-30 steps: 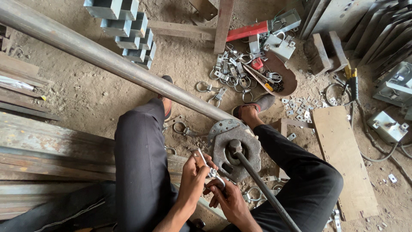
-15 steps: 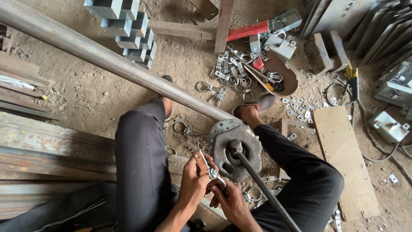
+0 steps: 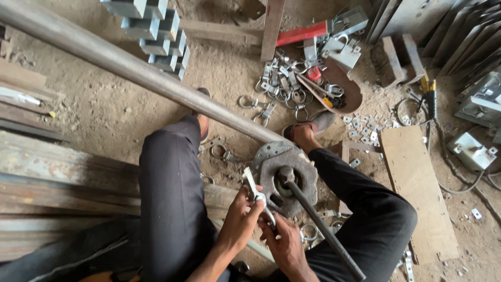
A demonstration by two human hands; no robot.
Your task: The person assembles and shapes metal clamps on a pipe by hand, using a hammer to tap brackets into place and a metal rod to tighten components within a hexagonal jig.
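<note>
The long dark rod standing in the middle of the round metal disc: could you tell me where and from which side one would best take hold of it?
Probably its bare lower stretch, from the right. The rod slants from the disc toward the bottom edge, and both hands crowd its left side with a flat metal strip.

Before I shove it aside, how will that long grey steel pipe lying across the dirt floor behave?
The steel pipe looks long and thick, so probably heavy and stiff. Being round, it may roll on the dirt floor. Its lower end meets the round metal tool by the left hand, so pushing could jolt that.
</note>
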